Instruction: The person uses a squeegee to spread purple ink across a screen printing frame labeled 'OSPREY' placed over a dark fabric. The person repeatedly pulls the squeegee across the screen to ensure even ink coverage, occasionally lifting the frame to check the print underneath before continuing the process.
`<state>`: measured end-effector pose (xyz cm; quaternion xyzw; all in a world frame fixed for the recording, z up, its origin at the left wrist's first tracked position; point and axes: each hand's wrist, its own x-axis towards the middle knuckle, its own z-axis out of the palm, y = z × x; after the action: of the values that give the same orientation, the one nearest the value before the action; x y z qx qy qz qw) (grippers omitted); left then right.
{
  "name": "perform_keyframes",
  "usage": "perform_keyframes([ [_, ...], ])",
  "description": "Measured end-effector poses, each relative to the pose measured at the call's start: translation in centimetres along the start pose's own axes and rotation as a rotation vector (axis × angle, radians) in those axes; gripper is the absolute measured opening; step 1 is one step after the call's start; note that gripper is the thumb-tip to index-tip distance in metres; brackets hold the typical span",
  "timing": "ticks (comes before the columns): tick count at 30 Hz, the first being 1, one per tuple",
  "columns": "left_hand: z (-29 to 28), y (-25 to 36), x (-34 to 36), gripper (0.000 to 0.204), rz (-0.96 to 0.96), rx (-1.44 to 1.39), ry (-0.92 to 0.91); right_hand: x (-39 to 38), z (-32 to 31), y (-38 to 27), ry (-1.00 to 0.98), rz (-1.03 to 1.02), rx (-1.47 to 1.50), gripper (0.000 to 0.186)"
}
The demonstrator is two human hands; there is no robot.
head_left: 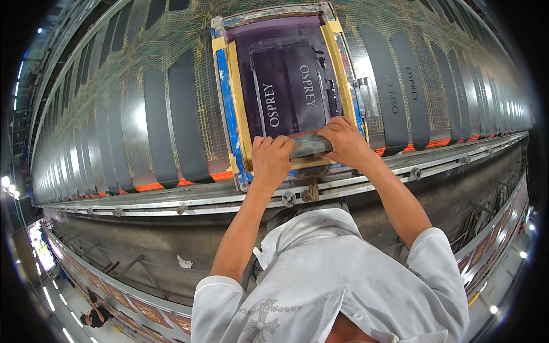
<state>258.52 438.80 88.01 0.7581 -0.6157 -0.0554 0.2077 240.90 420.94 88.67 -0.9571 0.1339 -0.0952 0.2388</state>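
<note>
A screen-printing frame (221,74) with blue and yellow taped sides lies on the long print table. Its dark purple mesh (286,68) carries pale lettering and streaks of wet dark ink (331,94) along the right. At the frame's near end, a grey squeegee (309,146) lies crosswise. My left hand (272,160) is closed around its left end, and my right hand (346,142) grips its right end. The fingers of both hands curl over the top, so the squeegee's blade edge is hidden. Both forearms reach up from below.
Grey fabric strips (187,114) lie in rows across the table, some at right bearing dark print. A metal rail (240,204) with knobs runs along the near edge. A metal clamp (364,94) sits at the frame's right. Another person (97,314) is far at lower left.
</note>
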Motion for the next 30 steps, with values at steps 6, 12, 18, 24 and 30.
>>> perform_keyframes([
  [6, -0.2, 0.7, -1.2, 0.043, 0.007, 0.014, 0.047, 3.0, -2.5, 8.6, 0.745, 0.358, -0.155, 0.036],
  [12, -0.7, 0.2, -1.4, 0.045, 0.032, 0.041, 0.048, 2.2, 1.5, 16.0, 0.571, 0.781, 0.197, 0.031],
  [18, -4.7, -1.7, -2.3, 0.046, -0.034, -0.112, 0.084, 6.4, -5.3, 7.9, 0.488, 0.888, 0.334, 0.031],
  [24, -13.1, -12.6, -8.3, 0.046, -0.061, 0.041, 0.113, 14.1, 5.4, -3.1, 0.587, 0.777, 0.496, 0.028],
  [30, -19.3, -22.0, -17.5, 0.046, -0.035, 0.106, 0.063, 21.5, 14.9, -11.0, 0.595, 0.719, 0.628, 0.03],
])
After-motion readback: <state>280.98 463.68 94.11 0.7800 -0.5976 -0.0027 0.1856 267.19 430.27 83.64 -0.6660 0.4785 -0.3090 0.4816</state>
